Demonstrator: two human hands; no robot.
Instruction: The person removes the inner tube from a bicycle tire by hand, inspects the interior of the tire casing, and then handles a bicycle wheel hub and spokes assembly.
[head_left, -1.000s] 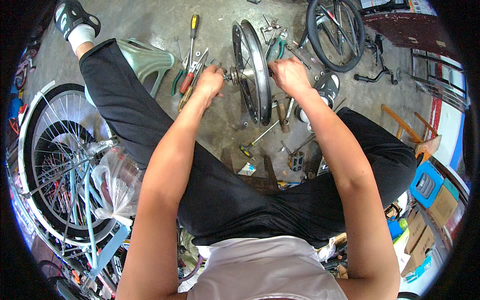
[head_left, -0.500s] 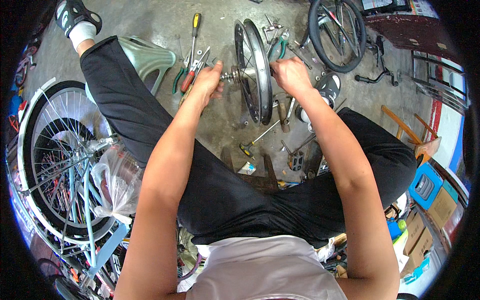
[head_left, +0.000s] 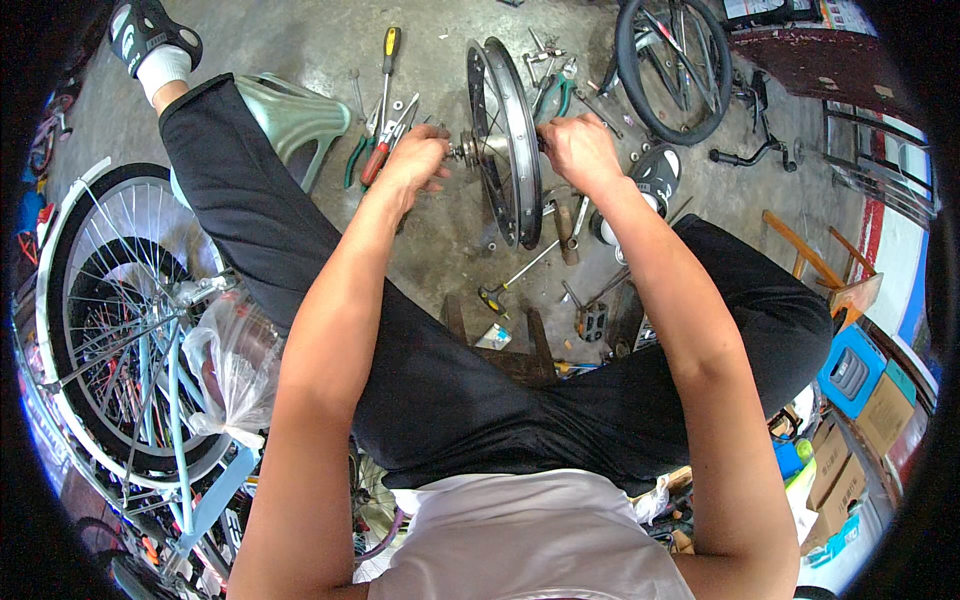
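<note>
A black bicycle wheel rim [head_left: 521, 150] with a silver hub [head_left: 488, 147] stands on edge over the floor, without a tyre. My left hand [head_left: 416, 160] is closed at the left end of its axle, thumb and forefinger pinched there while the other fingers curl loosely. On the opposite side, my right hand [head_left: 581, 150] closes round the right axle end; its fingertips are partly hidden. Left of my left hand lie red-handled pliers [head_left: 375, 163] and a yellow-and-black screwdriver [head_left: 389, 52]. Green-handled pliers [head_left: 566, 95] rest just beyond my right hand.
Below the wheel lie a yellow-handled T-shaped tool [head_left: 493, 298], a hammer [head_left: 568, 238] and a pedal [head_left: 593, 320]. A tyred wheel [head_left: 626, 80] lies at the far right near a crank [head_left: 735, 157]. A pale green stool [head_left: 310, 115] and a bicycle [head_left: 180, 400] stand left.
My left hand's fingers have turned over the axle end, the thumb no longer pointing up. The rim has shifted very slightly left; my right hand stays nearly in place.
</note>
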